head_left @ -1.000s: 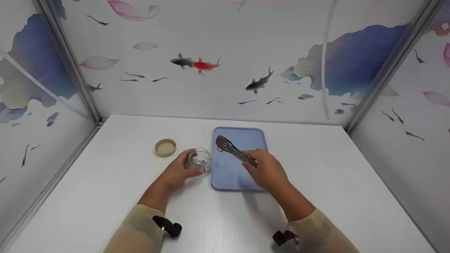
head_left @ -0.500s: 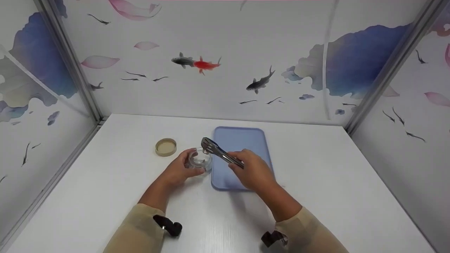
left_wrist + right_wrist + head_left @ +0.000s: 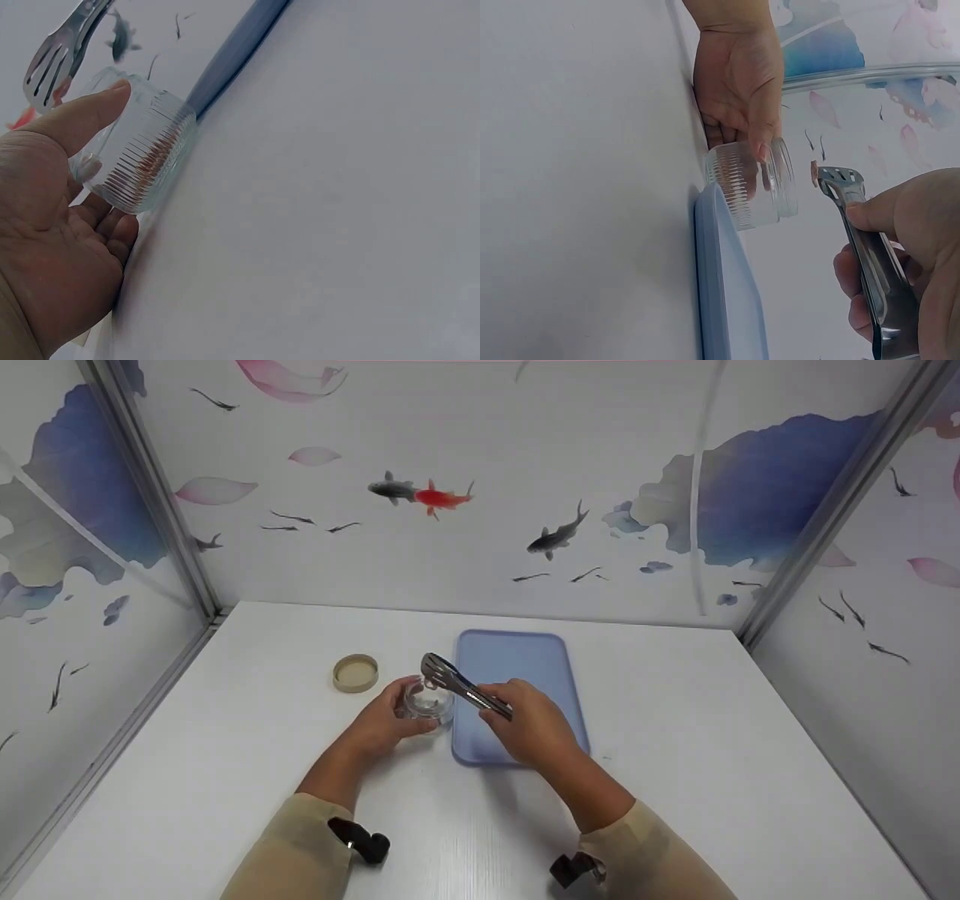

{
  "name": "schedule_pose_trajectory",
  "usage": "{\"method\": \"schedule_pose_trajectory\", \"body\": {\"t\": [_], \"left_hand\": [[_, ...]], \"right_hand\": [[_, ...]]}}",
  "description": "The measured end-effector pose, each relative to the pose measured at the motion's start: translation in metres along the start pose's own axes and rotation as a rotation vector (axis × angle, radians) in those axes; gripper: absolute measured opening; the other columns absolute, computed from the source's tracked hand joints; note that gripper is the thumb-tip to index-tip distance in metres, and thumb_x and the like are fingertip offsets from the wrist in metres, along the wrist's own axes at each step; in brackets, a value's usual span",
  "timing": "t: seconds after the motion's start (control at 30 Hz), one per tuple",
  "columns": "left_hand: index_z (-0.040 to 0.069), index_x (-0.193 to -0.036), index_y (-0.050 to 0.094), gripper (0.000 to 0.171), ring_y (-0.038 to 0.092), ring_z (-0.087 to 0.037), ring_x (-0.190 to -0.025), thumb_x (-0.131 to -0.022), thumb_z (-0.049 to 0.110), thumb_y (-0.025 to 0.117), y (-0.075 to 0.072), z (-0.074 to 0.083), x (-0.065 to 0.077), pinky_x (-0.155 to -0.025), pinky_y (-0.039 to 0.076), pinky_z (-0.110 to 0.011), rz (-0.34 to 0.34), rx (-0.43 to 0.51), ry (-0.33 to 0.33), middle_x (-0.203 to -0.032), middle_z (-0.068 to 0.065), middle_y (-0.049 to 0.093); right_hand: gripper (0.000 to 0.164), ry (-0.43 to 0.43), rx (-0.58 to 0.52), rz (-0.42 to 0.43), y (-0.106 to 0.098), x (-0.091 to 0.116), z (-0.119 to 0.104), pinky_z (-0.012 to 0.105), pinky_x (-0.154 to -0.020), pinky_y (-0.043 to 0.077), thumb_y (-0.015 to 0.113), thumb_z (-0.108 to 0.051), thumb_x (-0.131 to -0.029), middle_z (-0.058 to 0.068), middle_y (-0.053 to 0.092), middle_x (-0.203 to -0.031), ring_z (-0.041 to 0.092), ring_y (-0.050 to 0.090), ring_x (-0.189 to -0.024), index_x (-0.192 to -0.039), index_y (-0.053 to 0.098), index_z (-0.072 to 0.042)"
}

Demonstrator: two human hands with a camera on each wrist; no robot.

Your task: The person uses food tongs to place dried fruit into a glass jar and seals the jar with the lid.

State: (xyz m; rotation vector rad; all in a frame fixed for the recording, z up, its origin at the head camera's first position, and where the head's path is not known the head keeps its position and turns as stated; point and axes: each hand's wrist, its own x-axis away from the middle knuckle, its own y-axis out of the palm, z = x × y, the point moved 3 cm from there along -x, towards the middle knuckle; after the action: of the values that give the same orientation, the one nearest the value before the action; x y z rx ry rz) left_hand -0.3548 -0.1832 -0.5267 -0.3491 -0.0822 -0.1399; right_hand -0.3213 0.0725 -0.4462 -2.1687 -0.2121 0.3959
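Over the last second the tongs (image 3: pixel 465 685) have been shifting left from above the tray (image 3: pixel 517 660) to the jar (image 3: pixel 431 708); a small pinkish piece (image 3: pixel 814 172) is now hanging from their tips just above the jar's mouth, so the transfer, I judge, is nearing release. Left hand (image 3: pixel 382 724) is gripping the jar, thumb and fingers spread around its wall; right hand (image 3: pixel 536 727) is squeezing the tongs, fingers curled narrowly. Jar is standing upright beside the tray's left edge; contact unclear.
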Motion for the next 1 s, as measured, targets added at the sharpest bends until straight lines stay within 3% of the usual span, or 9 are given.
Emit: {"method": "schedule_pose_trajectory", "body": {"t": [0.17,0.43,0.67,1.0], "left_hand": [[0.027,-0.164,0.039,0.095,0.031,-0.034,-0.165,-0.086,0.035,0.092,0.000,-0.001,0.001,-0.136,0.022,-0.054,0.001,-0.002,-0.016,-0.172,-0.002,0.042],[0.025,-0.163,0.041,0.094,0.040,-0.032,-0.160,-0.085,0.037,0.092,0.000,-0.001,0.000,-0.134,0.028,-0.054,-0.002,0.007,0.012,-0.169,-0.002,0.047],[0.023,-0.164,0.040,0.094,0.036,-0.034,-0.162,-0.086,0.037,0.091,0.001,0.000,0.001,-0.135,0.024,-0.057,0.007,-0.008,0.030,-0.168,-0.004,0.048],[0.024,-0.164,0.040,0.096,0.035,-0.033,-0.163,-0.085,0.035,0.093,0.000,-0.002,0.000,-0.135,0.025,-0.056,0.004,0.004,0.008,-0.170,-0.004,0.045]], "right_hand": [[0.040,-0.012,0.007,0.007,0.001,0.001,0.001,0.035,-0.077,0.051,0.078,-0.028,-0.099,-0.003,0.073,-0.110,0.013,0.059,-0.088,-0.139,0.074,-0.029],[0.046,0.017,-0.005,-0.003,0.004,0.000,0.002,0.033,-0.073,0.050,0.081,-0.032,-0.097,-0.003,0.071,-0.109,0.014,0.058,-0.085,-0.142,0.071,-0.029],[0.065,0.040,0.004,-0.011,0.005,0.001,0.002,0.043,-0.089,0.059,0.085,-0.041,-0.091,0.001,0.069,-0.129,0.020,0.067,-0.104,-0.151,0.063,-0.028],[0.066,0.040,0.000,0.000,0.003,0.002,0.011,0.044,-0.091,0.059,0.085,-0.039,-0.091,0.003,0.068,-0.133,0.020,0.067,-0.106,-0.151,0.063,-0.025]]}}
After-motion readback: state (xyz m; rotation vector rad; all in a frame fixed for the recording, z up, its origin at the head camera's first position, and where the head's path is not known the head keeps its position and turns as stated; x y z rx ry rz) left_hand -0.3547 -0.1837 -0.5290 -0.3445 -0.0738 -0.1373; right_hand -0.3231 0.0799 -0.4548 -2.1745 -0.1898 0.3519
